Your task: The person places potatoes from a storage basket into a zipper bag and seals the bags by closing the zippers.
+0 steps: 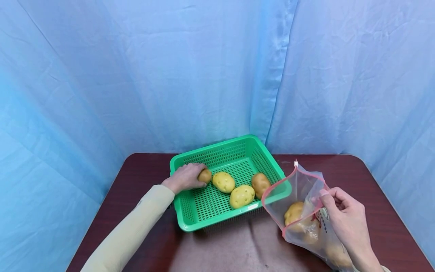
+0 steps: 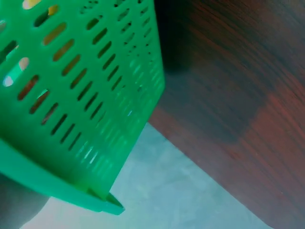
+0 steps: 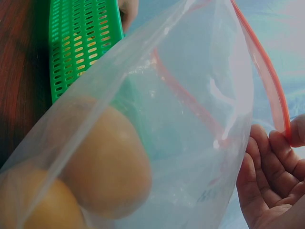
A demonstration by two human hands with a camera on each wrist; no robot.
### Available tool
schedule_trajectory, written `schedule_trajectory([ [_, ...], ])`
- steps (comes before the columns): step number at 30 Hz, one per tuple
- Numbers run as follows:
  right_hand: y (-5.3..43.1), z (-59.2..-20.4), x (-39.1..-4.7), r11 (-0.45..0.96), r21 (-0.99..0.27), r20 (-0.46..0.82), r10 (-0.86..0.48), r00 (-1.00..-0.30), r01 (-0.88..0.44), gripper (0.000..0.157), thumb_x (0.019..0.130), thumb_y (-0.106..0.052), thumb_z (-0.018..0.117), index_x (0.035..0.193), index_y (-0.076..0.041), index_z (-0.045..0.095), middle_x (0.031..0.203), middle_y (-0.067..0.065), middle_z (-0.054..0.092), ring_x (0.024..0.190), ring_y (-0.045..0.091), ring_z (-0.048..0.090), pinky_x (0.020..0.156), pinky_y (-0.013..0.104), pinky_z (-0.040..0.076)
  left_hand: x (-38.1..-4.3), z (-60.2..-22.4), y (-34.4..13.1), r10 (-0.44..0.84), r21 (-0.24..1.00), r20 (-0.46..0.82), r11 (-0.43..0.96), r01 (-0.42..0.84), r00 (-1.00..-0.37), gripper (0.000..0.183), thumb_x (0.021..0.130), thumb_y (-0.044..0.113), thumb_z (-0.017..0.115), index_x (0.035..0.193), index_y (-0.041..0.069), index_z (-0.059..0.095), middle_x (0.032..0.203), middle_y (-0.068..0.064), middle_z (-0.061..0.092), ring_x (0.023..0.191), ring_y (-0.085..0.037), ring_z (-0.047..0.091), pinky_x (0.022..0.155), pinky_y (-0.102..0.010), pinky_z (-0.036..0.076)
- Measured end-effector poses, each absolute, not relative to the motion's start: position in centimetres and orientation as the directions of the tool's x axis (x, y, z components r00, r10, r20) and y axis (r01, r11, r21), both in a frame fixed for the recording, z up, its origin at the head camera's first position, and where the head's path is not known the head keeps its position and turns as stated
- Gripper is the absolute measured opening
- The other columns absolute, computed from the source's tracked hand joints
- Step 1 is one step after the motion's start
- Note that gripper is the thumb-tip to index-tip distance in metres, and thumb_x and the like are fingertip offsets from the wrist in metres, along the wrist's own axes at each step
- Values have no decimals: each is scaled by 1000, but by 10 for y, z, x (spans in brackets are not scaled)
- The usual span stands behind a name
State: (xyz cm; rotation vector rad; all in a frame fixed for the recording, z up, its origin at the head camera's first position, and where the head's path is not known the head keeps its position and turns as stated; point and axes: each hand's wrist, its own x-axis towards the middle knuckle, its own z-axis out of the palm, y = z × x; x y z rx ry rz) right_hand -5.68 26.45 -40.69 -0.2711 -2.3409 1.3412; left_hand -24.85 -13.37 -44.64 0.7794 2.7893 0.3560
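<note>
Head view: above green basket (image 1: 244, 170), forward-down, farthest; left wrist: tilted, tight on basket's outside; right wrist: close, through clear bag (image 3: 200, 167) toward basket; all share basket; head, right wrist share bag.

The left hand (image 1: 186, 177) is gripping a brown potato (image 1: 205, 176) inside the green basket (image 1: 210, 204); at near right, the right hand (image 1: 347, 216) is pinching a red-edged bag (image 1: 325, 241).
</note>
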Motion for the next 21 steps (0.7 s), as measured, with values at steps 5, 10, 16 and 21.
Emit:
schedule_trajectory([
  [5, 265, -407, -57, 504, -863, 256, 368, -894, -40, 26, 103, -17, 66, 80, -5, 67, 75, -13, 74, 64, 6, 58, 54, 23, 40, -242, -436, -133, 553, 301, -61, 804, 513, -831, 56, 89, 30, 84, 138, 13, 63, 130, -8, 67, 105, -25, 65, 78, -42, 56],
  [10, 264, -406, -57, 505, -862, 254, 363, -896, -39, 26, 103, -17, 66, 80, -5, 68, 77, -12, 75, 68, 6, 62, 57, 20, 43, -234, -427, -132, 567, 317, 17, 778, 543, -823, 60, 89, 30, 84, 141, 12, 61, 135, -8, 65, 110, -25, 66, 82, -43, 56],
  [16, 264, -405, -56, 503, -863, 259, 355, -898, -50, 27, 104, -17, 65, 80, -5, 68, 77, -11, 76, 70, 3, 65, 59, 17, 45, -224, -419, -131, 579, 337, 104, 744, 577, -808, 62, 88, 31, 84, 142, 13, 60, 136, -6, 64, 114, -25, 66, 87, -45, 56],
  [21, 264, -406, -57, 504, -862, 263, 357, -896, -52, 26, 103, -16, 66, 80, -5, 68, 77, -13, 75, 68, 3, 64, 57, 19, 43, -216, -411, -127, 567, 378, 158, 722, 580, -808, 60, 88, 33, 84, 141, 16, 61, 136, -2, 64, 117, -22, 64, 89, -45, 55],
])
